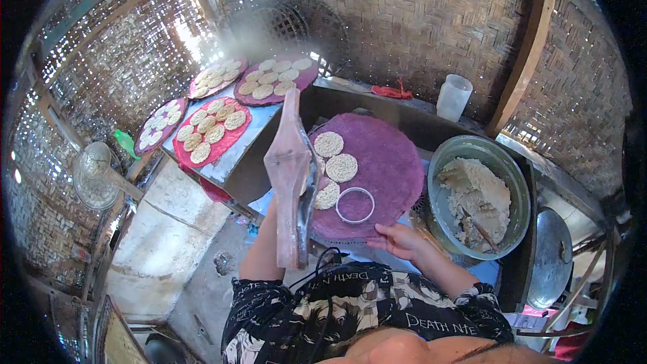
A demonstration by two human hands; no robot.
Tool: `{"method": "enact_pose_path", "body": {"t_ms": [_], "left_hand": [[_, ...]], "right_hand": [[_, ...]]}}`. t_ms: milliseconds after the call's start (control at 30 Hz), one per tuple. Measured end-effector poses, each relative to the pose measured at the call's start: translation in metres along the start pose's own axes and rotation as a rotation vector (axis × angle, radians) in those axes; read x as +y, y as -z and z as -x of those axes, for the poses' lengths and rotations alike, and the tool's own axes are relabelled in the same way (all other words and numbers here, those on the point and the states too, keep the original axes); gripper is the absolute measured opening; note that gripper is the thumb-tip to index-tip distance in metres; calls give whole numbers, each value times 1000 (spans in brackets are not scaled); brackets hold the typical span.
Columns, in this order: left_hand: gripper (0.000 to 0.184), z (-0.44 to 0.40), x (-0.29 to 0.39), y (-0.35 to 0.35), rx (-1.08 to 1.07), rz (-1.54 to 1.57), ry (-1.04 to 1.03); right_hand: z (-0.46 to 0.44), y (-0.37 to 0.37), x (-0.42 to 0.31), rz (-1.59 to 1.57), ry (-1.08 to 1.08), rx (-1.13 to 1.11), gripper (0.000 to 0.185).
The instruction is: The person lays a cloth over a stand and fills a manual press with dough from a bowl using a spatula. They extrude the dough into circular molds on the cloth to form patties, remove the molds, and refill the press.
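My right hand (397, 240) is at the near rim of a round purple tray (387, 155), thumb and fingers apart and stretched out, grasping nothing I can see. A thin white ring mould (355, 205) lies on the tray just above that hand. Left of the ring are several flat, round, grainy cakes (342, 168). My left forearm (261, 249) reaches up behind a long wooden piece (291, 162) that widens in the middle. The wood hides my left hand, so its fingers and anything in them do not show.
A big greenish basin (441, 222) at right holds pale, sticky dough (482, 192) with a stick (480, 230) in it. More cake-covered trays (244, 125) stand at back left. A white plastic container (454, 96) and red plastic (391, 91) sit on the back ledge.
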State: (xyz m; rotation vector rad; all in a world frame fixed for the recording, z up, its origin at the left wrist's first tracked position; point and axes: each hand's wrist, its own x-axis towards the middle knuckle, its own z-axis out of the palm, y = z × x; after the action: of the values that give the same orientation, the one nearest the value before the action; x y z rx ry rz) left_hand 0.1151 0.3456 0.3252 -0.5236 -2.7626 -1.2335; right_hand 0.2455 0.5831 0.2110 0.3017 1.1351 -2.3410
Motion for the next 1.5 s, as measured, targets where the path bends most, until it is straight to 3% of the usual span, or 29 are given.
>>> {"method": "enact_pose_path", "body": {"t_ms": [67,100,167,200,233,333,367,433,500,567,633,733,767,967,1233,1500], "left_hand": [[45,12,3,3,-6,-19,-10],[46,19,5,8,-18,5,-5],[46,29,6,2,31,142,-19],[37,27,4,-14,173,368,-118],[34,24,7,-29,269,276,-184],[31,21,25,-62,378,-185,-448],[36,19,24,-65,271,-236,-459],[48,10,19,-69,61,-333,-484],[48,11,32,-42,-167,379,-441],[52,6,51,-17,-272,1155,-211],[62,-16,65,5,-215,1961,240],[67,-44,20,-20,-454,2141,-83],[65,-45,16,-27,-306,2135,51],[61,-51,-15,-55,-155,2183,-16],[52,-31,-27,-45,58,2095,163],[53,-50,-52,-29,47,2080,34]], "right_hand": [[13,5,-5,166,-107,-70,45],[23,8,-13,456,-157,-75,40],[46,1,-44,733,-143,-86,39],[58,-7,-59,878,-140,-90,39],[63,-23,-61,769,159,-146,51],[43,-51,-57,499,207,-143,64],[44,-61,-61,468,94,-24,71],[47,-57,-67,476,101,-64,71],[59,-65,-82,458,73,-32,71],[59,-53,-93,417,-56,-84,70],[56,-51,-100,390,-154,-125,71],[43,-39,-105,592,-225,-147,71],[41,-39,-110,584,-270,-116,70],[28,-51,-130,776,-351,45,68],[14,-58,-121,901,-360,32,64],[-7,-84,-117,1189,-118,166,58]]}}
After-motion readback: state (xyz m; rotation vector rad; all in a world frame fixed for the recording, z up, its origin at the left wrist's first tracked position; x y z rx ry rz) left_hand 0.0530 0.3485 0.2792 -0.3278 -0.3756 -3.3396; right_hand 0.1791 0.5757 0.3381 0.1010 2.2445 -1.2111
